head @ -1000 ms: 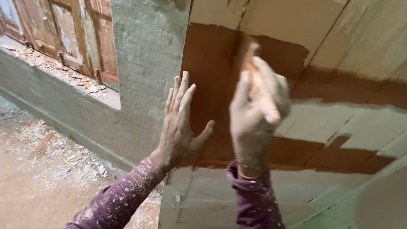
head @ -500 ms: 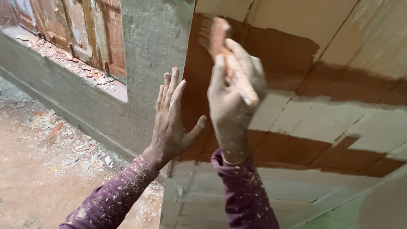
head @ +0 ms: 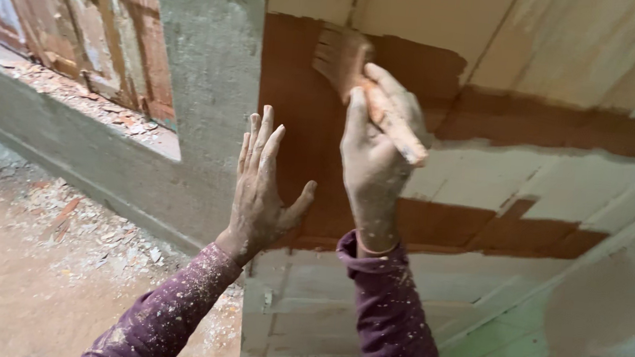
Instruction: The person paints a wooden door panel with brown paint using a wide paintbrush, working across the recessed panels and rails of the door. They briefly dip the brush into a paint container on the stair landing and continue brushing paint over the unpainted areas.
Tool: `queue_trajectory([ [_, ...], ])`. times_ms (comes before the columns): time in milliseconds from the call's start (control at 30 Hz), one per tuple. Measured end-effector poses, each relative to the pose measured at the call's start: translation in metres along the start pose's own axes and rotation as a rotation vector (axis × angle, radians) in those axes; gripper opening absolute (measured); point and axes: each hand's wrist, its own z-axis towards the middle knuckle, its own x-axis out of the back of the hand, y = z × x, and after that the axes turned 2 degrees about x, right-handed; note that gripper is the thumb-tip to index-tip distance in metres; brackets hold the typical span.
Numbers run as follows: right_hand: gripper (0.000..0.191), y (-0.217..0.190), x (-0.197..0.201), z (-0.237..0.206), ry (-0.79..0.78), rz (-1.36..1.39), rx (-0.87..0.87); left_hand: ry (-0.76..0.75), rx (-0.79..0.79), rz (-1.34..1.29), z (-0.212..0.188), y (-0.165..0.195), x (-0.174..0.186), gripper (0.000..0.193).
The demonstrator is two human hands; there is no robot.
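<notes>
Nearest the camera, two dusty purple knit sleeves [head: 167, 318] flecked with pale specks rise from the bottom edge. The left hand [head: 261, 189], caked in dried dust, lies flat and spread with fingers together and thumb splayed toward 3 o'clock, its palm against the near edge of the tall pale wooden door panel [head: 542, 60]; it holds nothing. At 2 o'clock from it, the right hand [head: 375, 151] is wrapped tight around the light wooden handle of a flat, wide-bristled paintbrush [head: 357, 71], the handle's blunt end poking out toward 4 o'clock. The bristles, stained reddish brown, press on the panel at 11 o'clock from the knuckles, inside a wet reddish-brown painted band [head: 293, 107] that runs in rough horizontal strokes across the board. Unpainted stretches look chalky and streaked. Beyond the panel's edge stands a rough grey plastered wall [head: 204, 77], gritty in texture. At 10 o'clock, farthest off, weathered wooden window shutters [head: 79, 20] with peeling paint sit above a rubble-strewn sill [head: 79, 100] and dusty earthen floor [head: 10, 274].
</notes>
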Motion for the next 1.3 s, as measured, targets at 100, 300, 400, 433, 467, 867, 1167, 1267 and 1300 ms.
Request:
queue_trajectory([
  [100,0.019,0.026,0.026,0.006,0.031,-0.127,0.066,-0.014,-0.026,-0.035,0.002,0.007,-0.01,0.087],
  [300,0.022,0.049,0.054,0.011,0.064,-0.216,0.092,-0.069,-0.032,-0.08,0.004,0.024,-0.028,0.087],
  [400,0.024,0.036,0.039,0.007,0.037,-0.149,0.032,-0.077,-0.044,-0.095,0.003,0.029,-0.032,0.087],
  [433,0.024,0.029,0.031,0.005,0.016,-0.111,0.002,-0.075,-0.048,-0.096,0.003,0.03,-0.033,0.088],
  [467,0.024,0.022,0.021,0.002,0.02,-0.08,-0.007,-0.072,-0.053,-0.096,0.003,0.031,-0.034,0.088],
  [867,0.025,0.04,0.031,0.006,0.045,-0.076,0.177,-0.059,-0.056,-0.079,-0.001,0.024,-0.033,0.086],
  [1167,0.029,0.071,0.082,0.009,0.048,-0.316,0.136,-0.071,-0.057,-0.101,-0.001,0.025,-0.035,0.086],
  [1267,0.028,0.067,0.078,0.009,0.05,-0.322,0.133,-0.071,-0.073,-0.122,0.001,0.029,-0.038,0.086],
  [1300,0.027,0.066,0.076,0.009,0.042,-0.314,0.111,-0.074,-0.077,-0.13,0.001,0.031,-0.039,0.086],
])
